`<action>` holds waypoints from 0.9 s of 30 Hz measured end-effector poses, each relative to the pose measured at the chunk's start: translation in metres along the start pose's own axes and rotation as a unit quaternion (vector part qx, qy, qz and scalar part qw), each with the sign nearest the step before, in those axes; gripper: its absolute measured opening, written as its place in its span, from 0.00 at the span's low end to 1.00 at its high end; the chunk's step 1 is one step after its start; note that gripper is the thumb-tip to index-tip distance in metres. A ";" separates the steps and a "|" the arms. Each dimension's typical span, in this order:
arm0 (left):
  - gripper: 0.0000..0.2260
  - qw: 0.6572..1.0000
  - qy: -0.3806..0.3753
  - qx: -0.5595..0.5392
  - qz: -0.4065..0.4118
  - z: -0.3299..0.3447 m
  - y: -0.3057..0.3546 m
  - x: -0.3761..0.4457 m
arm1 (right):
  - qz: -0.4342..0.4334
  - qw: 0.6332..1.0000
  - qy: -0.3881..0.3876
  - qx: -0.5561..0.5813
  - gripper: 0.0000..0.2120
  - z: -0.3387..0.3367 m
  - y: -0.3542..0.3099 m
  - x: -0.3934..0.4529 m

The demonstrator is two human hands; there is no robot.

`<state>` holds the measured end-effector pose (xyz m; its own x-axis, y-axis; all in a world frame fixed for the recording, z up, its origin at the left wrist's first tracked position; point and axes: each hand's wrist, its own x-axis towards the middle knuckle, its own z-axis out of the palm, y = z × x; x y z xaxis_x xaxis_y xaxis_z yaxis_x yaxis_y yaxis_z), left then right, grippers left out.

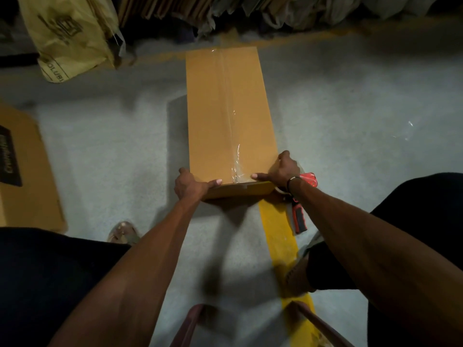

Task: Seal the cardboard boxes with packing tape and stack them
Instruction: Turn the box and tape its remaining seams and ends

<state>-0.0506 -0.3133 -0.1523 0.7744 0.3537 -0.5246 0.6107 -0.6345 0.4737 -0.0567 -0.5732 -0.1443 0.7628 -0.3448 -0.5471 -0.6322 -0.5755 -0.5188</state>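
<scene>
Fingers of the left hand point(188, 185) and right hand point(283, 169) are gripping the near corners of the long taped tan cardboard box point(225, 116), its long axis running straight away.

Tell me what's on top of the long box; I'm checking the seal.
A strip of clear tape runs along the long box's centre seam. Left hand and right hand grip its near corners. The contents are hidden.

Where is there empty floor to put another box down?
Bare grey floor lies left of the long box, between it and the printed carton. More lies to its right, beyond the tape dispenser. It is crowded near the person, where both hands grip the box end, and along the far bags.
</scene>
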 end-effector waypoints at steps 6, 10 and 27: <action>0.30 0.997 -0.043 -0.062 -0.025 -0.019 -0.009 0.016 | 0.058 0.989 -0.043 0.130 0.45 -0.015 0.017 0.015; 0.51 0.993 -0.071 -0.077 -0.054 -0.009 0.027 0.016 | 0.026 0.991 -0.011 0.130 0.55 0.002 -0.011 0.017; 0.61 0.993 -0.011 -0.073 -0.089 0.017 0.052 0.021 | 0.069 0.987 0.067 0.127 0.66 0.034 -0.028 0.022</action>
<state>-0.0056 -0.3508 -0.1511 0.6494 0.4358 -0.6231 0.7562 -0.4562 0.4691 -0.0266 -0.5391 -0.1642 0.6675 -0.5123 -0.5404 -0.7319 -0.3180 -0.6026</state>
